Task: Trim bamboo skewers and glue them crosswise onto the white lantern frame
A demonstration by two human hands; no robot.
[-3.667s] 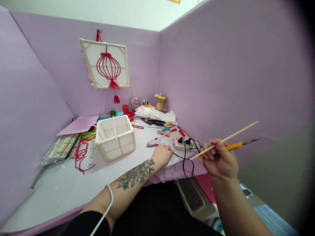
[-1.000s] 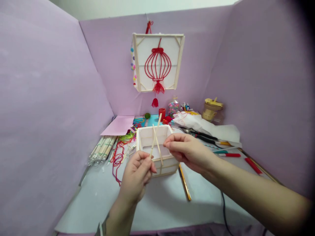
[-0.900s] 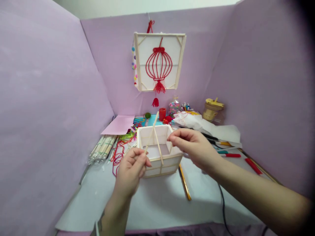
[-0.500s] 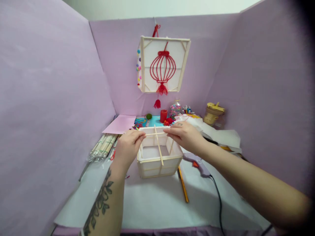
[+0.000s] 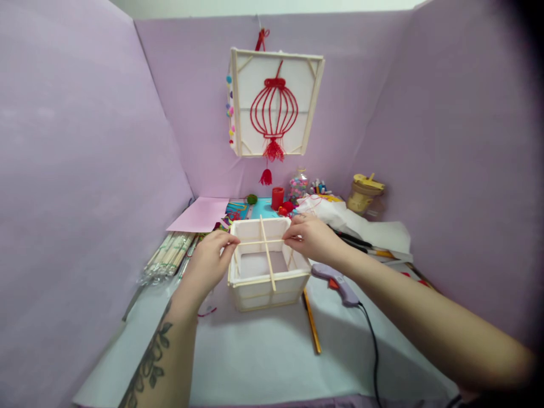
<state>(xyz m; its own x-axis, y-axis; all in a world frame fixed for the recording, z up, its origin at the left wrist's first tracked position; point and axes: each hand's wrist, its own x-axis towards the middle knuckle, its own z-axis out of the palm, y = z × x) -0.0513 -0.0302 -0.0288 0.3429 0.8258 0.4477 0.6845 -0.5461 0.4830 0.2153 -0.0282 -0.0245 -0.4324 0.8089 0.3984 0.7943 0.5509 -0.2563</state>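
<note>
A white paper lantern box point(image 5: 262, 292) with a wooden stick frame stands open-topped on the white table point(image 5: 263, 362). One stick point(image 5: 267, 262) runs front to back across its top. A second thin wooden stick point(image 5: 260, 242) lies crosswise over it. My left hand point(image 5: 210, 259) pinches this crosswise stick's left end at the box's left rim. My right hand point(image 5: 309, 236) pinches its right end at the right rim. Both hands have their fingers closed on the stick.
A purple glue gun point(image 5: 336, 282) with a black cord lies right of the box, an orange-handled tool point(image 5: 311, 322) in front of it. A bundle of sticks point(image 5: 166, 258) and red cord lie left. A finished lantern point(image 5: 274, 102) hangs on the purple back wall; jars and paper stand behind.
My right hand put down the orange tool. Both hands brought the stick over the box, turned it level, and lowered it crosswise onto the rim.
</note>
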